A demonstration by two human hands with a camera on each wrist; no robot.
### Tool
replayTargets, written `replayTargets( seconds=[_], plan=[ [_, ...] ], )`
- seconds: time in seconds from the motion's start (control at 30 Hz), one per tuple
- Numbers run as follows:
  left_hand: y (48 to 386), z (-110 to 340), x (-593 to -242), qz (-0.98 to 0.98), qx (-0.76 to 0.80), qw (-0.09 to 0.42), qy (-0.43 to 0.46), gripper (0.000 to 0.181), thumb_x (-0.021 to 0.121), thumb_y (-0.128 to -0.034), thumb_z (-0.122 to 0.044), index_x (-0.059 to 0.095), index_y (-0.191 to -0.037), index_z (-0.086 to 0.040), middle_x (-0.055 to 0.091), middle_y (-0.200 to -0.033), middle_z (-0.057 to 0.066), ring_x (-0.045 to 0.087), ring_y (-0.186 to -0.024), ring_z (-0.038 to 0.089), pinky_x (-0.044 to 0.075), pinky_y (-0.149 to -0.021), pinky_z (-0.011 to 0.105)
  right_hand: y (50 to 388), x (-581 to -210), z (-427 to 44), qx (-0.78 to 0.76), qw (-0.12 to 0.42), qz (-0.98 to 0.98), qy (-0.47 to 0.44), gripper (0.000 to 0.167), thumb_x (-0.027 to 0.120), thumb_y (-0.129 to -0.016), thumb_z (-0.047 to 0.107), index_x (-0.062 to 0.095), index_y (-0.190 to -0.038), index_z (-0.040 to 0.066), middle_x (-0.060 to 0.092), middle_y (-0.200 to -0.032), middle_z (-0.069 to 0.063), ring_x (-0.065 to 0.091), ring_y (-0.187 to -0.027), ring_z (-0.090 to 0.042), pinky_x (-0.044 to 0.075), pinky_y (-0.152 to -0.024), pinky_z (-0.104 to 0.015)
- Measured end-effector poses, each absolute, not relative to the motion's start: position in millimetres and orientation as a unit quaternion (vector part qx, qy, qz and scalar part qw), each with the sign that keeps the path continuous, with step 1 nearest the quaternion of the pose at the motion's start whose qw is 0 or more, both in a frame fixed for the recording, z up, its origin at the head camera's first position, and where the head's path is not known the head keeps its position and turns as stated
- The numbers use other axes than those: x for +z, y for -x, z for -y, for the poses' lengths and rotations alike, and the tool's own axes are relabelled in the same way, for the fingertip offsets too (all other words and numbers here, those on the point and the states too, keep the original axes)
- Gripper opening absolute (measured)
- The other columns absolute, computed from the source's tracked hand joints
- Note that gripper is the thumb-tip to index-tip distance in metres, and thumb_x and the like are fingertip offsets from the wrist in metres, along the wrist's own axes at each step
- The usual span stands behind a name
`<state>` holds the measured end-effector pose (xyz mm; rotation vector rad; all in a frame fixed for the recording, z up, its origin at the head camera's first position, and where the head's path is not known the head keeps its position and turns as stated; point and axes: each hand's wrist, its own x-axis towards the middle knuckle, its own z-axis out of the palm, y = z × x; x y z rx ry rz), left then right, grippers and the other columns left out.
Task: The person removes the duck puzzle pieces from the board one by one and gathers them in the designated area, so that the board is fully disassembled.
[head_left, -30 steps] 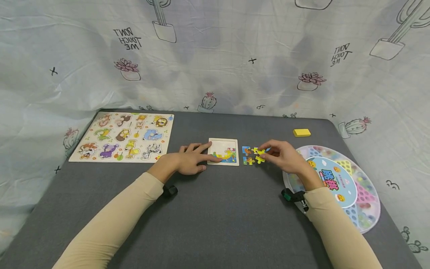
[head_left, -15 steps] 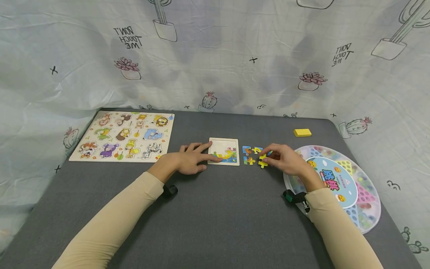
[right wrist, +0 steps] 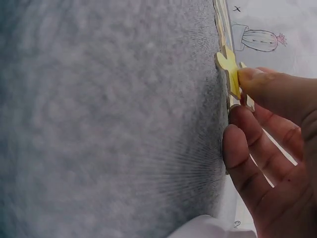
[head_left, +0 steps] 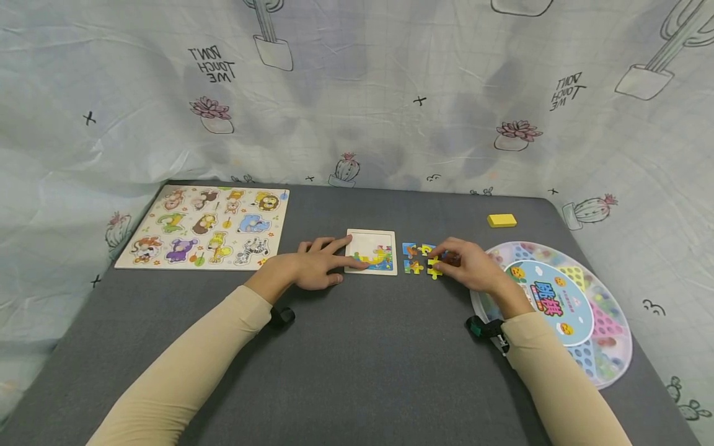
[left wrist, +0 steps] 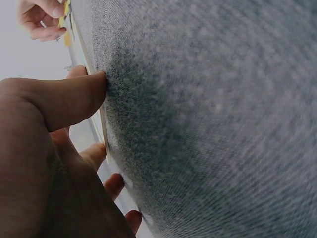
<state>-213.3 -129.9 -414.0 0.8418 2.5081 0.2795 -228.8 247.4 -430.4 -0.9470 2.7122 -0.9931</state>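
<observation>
A small square puzzle board (head_left: 370, 239) lies at mid-table, some coloured pieces set in its lower part. The left hand (head_left: 313, 267) rests beside it with spread fingers, two of them touching the board. Right of the board lie several loose puzzle pieces (head_left: 409, 249). The right hand (head_left: 470, 265) pinches a yellow piece (head_left: 434, 270) at the right of this group; in the right wrist view the thumb is against the yellow piece (right wrist: 229, 74). Its fingers partly hide other pieces.
A large animal puzzle board (head_left: 184, 249) lies at the back left. A round game board (head_left: 608, 297) sits at the right, under the right forearm. Near the back right edge is a yellow block (head_left: 502, 220). A patterned cloth hangs behind the table.
The yellow piece moved right and slightly towards the near side, then a little back left, with the right hand. The left hand has stayed in place.
</observation>
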Motion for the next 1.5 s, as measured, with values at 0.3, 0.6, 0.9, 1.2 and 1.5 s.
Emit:
replayTargets(
  seconds=[0.3, 0.6, 0.9, 1.2, 1.5],
  plan=[
    [212.6, 128.7, -411.6, -0.915, 0.103, 0.235, -0.310, 0.051, 0.051, -0.1094, -0.033, 0.039, -0.155, -0.053, -0.004, -0.174, -0.002, 0.007, -0.158, 0.037, 0.017, -0.115, 0.070, 229.3, -433.2, -246.4, -0.334, 0.022, -0.881, 0.334, 0.020, 0.078, -0.091, 0.004, 0.074, -0.111, 0.006, 0.068, -0.111, -0.009, 0.069, -0.089, -0.022, 0.056, -0.074, -0.036],
    [212.6, 128.6, -412.0, -0.917, 0.097, 0.232, -0.310, 0.051, 0.050, -0.1096, -0.034, 0.038, -0.155, -0.054, -0.005, -0.174, -0.002, 0.007, -0.158, 0.037, 0.019, -0.115, 0.070, 229.2, -431.8, -246.8, -0.319, 0.064, -0.895, 0.305, 0.021, 0.079, -0.091, 0.007, 0.074, -0.111, 0.008, 0.072, -0.105, -0.004, 0.067, -0.090, -0.019, 0.056, -0.078, -0.037],
    [212.0, 131.8, -416.3, -0.918, 0.121, 0.202, -0.319, 0.050, 0.057, -0.1064, -0.032, 0.046, -0.152, -0.050, 0.005, -0.174, 0.001, 0.013, -0.156, 0.036, 0.021, -0.112, 0.066, 227.1, -429.3, -244.0, -0.304, 0.054, -0.900, 0.308, 0.017, 0.077, -0.092, 0.007, 0.075, -0.110, 0.008, 0.072, -0.103, -0.004, 0.067, -0.093, -0.020, 0.056, -0.079, -0.041],
    [214.0, 126.1, -417.5, -0.911, 0.142, 0.190, -0.338, 0.054, 0.054, -0.1049, -0.026, 0.045, -0.153, -0.048, 0.005, -0.174, 0.001, 0.008, -0.158, 0.036, 0.017, -0.116, 0.070, 228.7, -423.0, -242.1, -0.314, 0.015, -0.892, 0.325, 0.020, 0.078, -0.091, 0.005, 0.074, -0.111, 0.004, 0.071, -0.104, -0.009, 0.068, -0.091, -0.026, 0.058, -0.074, -0.039],
    [216.1, 112.6, -422.6, -0.924, 0.087, 0.200, -0.313, 0.056, 0.043, -0.1069, -0.032, 0.030, -0.155, -0.059, -0.003, -0.174, 0.003, 0.008, -0.157, 0.038, 0.018, -0.118, 0.065, 235.0, -413.8, -223.0, -0.318, 0.038, -0.889, 0.327, 0.021, 0.075, -0.096, 0.013, 0.073, -0.117, 0.008, 0.068, -0.111, -0.009, 0.062, -0.094, -0.019, 0.057, -0.078, -0.041]
  ],
)
